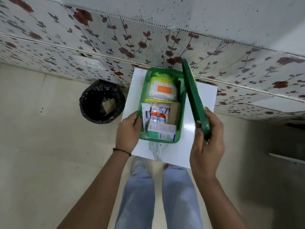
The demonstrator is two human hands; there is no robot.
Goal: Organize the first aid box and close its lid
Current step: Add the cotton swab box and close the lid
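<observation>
A green translucent first aid box point(180, 116) stands open on a small white table point(204, 96). Inside lie a round tub of cotton swabs point(162, 89) with an orange label, several sachets point(158, 114), a tube box point(146, 115) and a white and green carton point(160, 133). My left hand point(127, 132) grips the box's near left wall. My right hand point(206, 141) holds the dark green lid point(194, 96) by its near end, tilted on edge above the box's right side.
A bin lined with a black bag point(102, 101) stands on the floor left of the table. A wall with flowered paper point(115, 38) runs right behind the table. My legs and a shoe point(139, 164) are below the table's near edge.
</observation>
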